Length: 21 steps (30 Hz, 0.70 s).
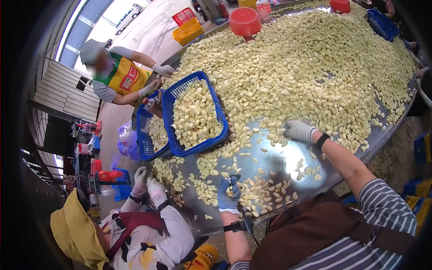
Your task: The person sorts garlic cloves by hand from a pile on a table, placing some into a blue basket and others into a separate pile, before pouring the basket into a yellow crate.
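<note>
Left hand (pixel 227 199), blue glove, cupped around few garlic cloves (pixel 232 192) above metal table (pixel 270 155) edge. Right hand (pixel 299 130), white glove, fingers curled at clove heap (pixel 306 67) edge, grip unclear. Blue basket (pixel 221 112) of cloves beyond. Co-worker's apron (pixel 126 78) label unreadable.

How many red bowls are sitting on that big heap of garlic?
2. One red bowl sits on the garlic cloves at the pile's far edge; the second red bowl is further right, cut off by the picture's top. Others may be out of view.
</note>
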Motion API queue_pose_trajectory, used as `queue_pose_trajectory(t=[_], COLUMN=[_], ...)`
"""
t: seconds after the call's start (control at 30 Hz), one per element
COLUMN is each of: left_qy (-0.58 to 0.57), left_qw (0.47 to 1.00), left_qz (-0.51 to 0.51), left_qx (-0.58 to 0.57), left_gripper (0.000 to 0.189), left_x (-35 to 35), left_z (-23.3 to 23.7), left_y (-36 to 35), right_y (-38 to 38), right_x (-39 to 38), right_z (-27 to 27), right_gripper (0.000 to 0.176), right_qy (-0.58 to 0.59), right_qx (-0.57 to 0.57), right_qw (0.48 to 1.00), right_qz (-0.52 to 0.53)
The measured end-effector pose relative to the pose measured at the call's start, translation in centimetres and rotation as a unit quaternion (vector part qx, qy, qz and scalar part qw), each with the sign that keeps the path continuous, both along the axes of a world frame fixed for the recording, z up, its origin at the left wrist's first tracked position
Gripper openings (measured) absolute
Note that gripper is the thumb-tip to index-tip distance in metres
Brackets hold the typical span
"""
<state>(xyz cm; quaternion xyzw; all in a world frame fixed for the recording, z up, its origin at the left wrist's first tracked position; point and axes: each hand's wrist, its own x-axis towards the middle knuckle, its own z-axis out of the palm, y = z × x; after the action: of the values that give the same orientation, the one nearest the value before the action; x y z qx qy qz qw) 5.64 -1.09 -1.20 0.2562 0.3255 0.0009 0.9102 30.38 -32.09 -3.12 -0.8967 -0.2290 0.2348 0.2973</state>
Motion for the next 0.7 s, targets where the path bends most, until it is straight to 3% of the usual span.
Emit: queue_pose_trajectory(t=[0.03, 0.07, 0.13, 0.2, 0.27, 0.3, 0.33, 0.4, 0.43, 0.47, 0.5, 0.53, 0.6, 0.67, 0.7], left_qy=[-0.045, -0.089, -0.104, -0.122, -0.192, -0.203, -0.167, -0.23, -0.175, -0.116, -0.061, -0.061, -0.251, -0.079, -0.084], left_qw=[0.998, 0.992, 0.989, 0.99, 0.979, 0.977, 0.977, 0.943, 0.923, 0.891, 0.884, 0.883, 0.908, 0.924, 0.931], left_qz=[0.006, 0.01, -0.004, 0.018, 0.003, 0.022, 0.134, 0.137, 0.192, 0.244, 0.269, 0.27, 0.119, 0.189, 0.178], left_qx=[-0.045, -0.09, -0.101, -0.074, -0.065, -0.057, -0.004, 0.198, 0.282, 0.364, 0.377, 0.378, 0.315, 0.322, 0.306], left_gripper=[0.009, 0.008, 0.009, 0.011, 0.018, 0.017, 0.021, 0.03, 0.033, 0.036, 0.031, 0.031, 0.023, 0.02, 0.021], left_x=[-0.3, -0.6, 0.1, 2.0, 6.2, 8.8, 11.3, 14.7, 16.0, 16.5, 15.8, 15.0, 12.4, 10.7, 10.4], left_z=[0.2, 0.2, 1.5, 4.4, 7.0, 9.4, 11.9, 14.9, 15.5, 15.7, 17.2, 15.3, 10.2, 7.9, 7.5], left_y=[-0.3, -0.4, -0.6, -1.4, 1.3, 2.6, 3.0, 4.8, 5.9, 6.5, 5.3, 5.8, 7.7, 4.2, 2.4], right_y=[0.3, 0.4, 2.0, 4.3, 9.1, 12.0, 14.5, 19.7, 20.0, 20.0, 19.9, 17.7, 13.7, 8.8, 6.7], right_x=[-1.1, -2.7, -4.3, -5.5, -4.3, -3.2, -1.7, 0.3, 1.6, 2.9, 4.1, 4.9, 7.7, 8.7, 8.5], right_z=[2.5, 3.7, 3.0, 6.8, 7.5, 9.3, 11.2, 14.2, 15.1, 16.2, 17.3, 17.5, 13.2, 9.1, 6.5], right_gripper=[0.019, 0.017, 0.019, 0.019, 0.022, 0.024, 0.034, 0.048, 0.048, 0.052, 0.057, 0.055, 0.048, 0.043, 0.041], right_qy=[0.326, 0.401, 0.502, 0.529, 0.458, 0.486, 0.457, 0.272, 0.272, 0.052, -0.173, -0.223, -0.312, -0.301, -0.277], right_qx=[0.155, 0.308, 0.466, 0.495, 0.539, 0.572, 0.577, 0.652, 0.651, 0.557, 0.425, 0.344, 0.161, -0.021, -0.089], right_qw=[0.922, 0.848, 0.722, 0.676, 0.692, 0.641, 0.672, 0.708, 0.709, 0.828, 0.888, 0.912, 0.934, 0.949, 0.952], right_qz=[-0.142, -0.16, -0.102, -0.137, -0.143, -0.16, -0.082, -0.015, -0.015, -0.025, -0.033, -0.031, -0.061, -0.092, -0.092])
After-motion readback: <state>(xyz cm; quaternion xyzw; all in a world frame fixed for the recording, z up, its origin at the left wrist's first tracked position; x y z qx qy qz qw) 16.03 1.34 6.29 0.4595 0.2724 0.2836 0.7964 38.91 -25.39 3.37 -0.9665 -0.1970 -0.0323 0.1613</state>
